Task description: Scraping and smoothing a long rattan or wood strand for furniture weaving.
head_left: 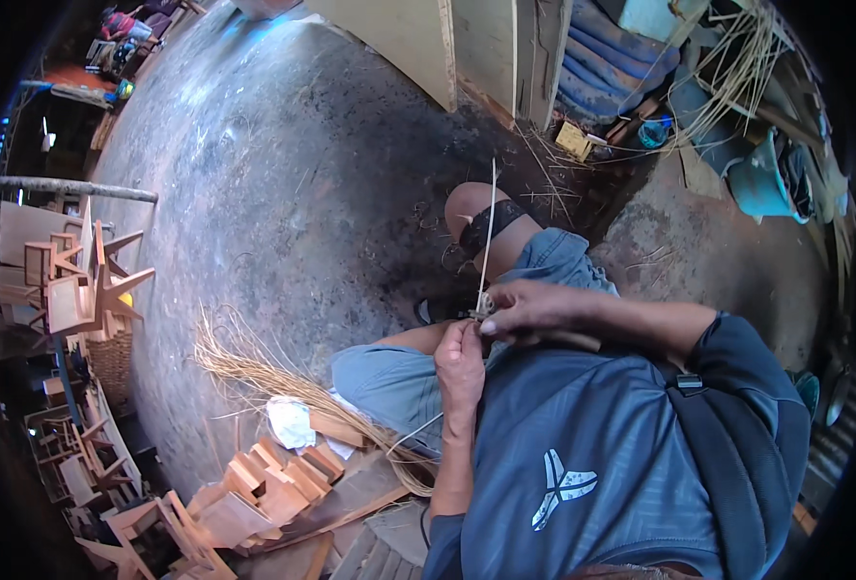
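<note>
In front of the dark shirt (602,416), the left hand (460,360) is closed, its fingertips pinched at the lower end of a pale strip (491,227). The right hand (523,307) touches it, curled around a small object (487,304) too unclear to name. The strip rises from between them, past the bare knee (469,201). Left of the shorts (385,382) lies a bundle of strands (269,372), near wooden pieces (278,488) on the left.
</note>
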`<state>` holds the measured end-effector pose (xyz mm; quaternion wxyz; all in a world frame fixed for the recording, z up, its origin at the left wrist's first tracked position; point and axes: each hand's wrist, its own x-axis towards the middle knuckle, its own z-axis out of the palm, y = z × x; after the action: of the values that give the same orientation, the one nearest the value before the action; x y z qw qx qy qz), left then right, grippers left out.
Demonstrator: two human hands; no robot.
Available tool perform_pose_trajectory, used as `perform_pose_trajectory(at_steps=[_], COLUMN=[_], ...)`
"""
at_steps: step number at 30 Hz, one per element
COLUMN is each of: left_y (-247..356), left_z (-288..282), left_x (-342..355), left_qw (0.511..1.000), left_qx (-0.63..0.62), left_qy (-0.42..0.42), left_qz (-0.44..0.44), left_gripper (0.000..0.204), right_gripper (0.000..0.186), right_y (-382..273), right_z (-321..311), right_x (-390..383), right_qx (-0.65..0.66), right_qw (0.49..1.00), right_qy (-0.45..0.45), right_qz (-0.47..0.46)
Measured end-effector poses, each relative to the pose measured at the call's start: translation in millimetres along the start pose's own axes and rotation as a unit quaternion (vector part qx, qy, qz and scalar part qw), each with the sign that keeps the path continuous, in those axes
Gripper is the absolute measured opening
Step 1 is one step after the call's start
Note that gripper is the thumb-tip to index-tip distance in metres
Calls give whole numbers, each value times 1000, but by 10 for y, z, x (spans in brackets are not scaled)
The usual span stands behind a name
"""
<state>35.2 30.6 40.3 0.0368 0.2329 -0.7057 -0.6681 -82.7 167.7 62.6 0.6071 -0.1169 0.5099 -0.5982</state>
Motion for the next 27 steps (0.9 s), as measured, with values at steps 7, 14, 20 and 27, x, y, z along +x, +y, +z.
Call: perform_pose_trajectory(at_steps=[7,14,20,27], left_y=[10,124,43,71], left_z=[-104,-186,-394,-134], left_x=[-25,-185,-417,-41], left_qw=[997,994,990,995], left_qx=[36,101,127,3], left_qy=[-40,-9,24,4], left_qz=[-53,-51,-53,-105], left_gripper=[14,11,14,17], right_gripper=[20,19,18,35], right_y=[145,-93,-367,-141], right_z=[-136,-351,-1004,-519], right_x=[197,286,250,176], right_qx=[122,104,37,-5], right_qw=[992,993,982,996], right_qy=[-12,-48,179,29], right_qz=[-38,3,-50,82])
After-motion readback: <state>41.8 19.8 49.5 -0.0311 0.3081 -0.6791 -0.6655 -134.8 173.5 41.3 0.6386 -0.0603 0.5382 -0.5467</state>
